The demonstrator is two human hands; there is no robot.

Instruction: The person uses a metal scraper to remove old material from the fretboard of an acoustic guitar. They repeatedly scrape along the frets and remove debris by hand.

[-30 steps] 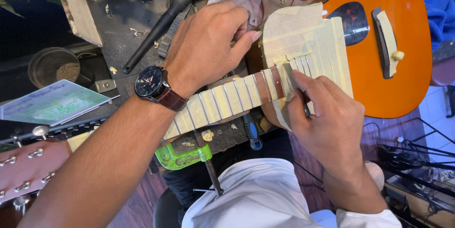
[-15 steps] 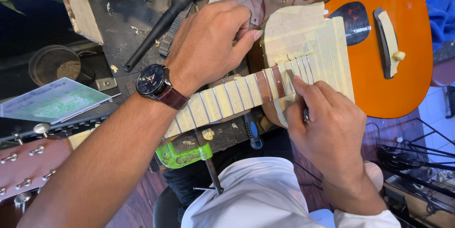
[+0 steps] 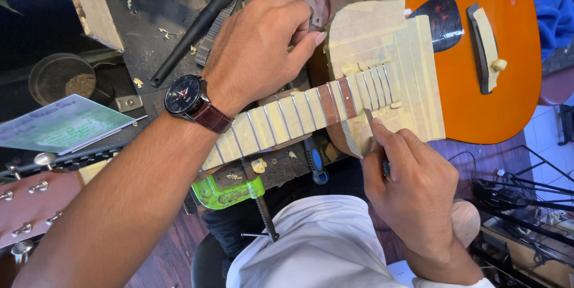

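My left hand (image 3: 257, 55) presses down open across the taped guitar neck (image 3: 287, 117), lying left-to-right before me, steadying it while my right hand (image 3: 412, 186) pinches a thin blade (image 3: 369, 119) against its near edge.

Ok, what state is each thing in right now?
Guitar: lying flat, body partly taped.
Fretboard: taped, one stretch bare.
Left hand: pressing down beside the neck.
Right hand: gripping a thin tool, tip at the neck's edge.
Clamp: on the bench edge.
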